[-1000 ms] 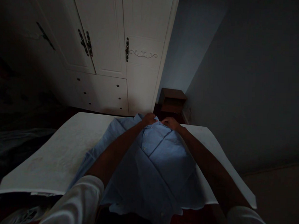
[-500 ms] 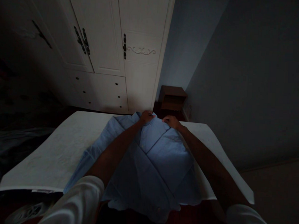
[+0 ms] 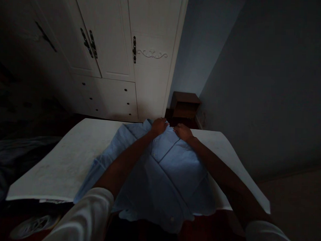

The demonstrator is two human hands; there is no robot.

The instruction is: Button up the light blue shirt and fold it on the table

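Observation:
A light blue button-up shirt (image 3: 171,170) lies front up on a white table (image 3: 66,159), its hem hanging over the near edge. My left hand (image 3: 159,126) and my right hand (image 3: 182,131) are both at the collar at the table's far edge, fingers curled and pinching the collar fabric. Both forearms stretch over the shirt; white sleeves show at the bottom of the view. The room is dim.
A white wardrobe (image 3: 120,56) with dark handles and drawers stands behind the table. A small brown nightstand (image 3: 184,104) sits in the corner by the grey wall. Dark bedding (image 3: 14,157) lies to the left.
My hands have drawn a little closer together at the collar. The view has shifted slightly; the shirt lies much as before.

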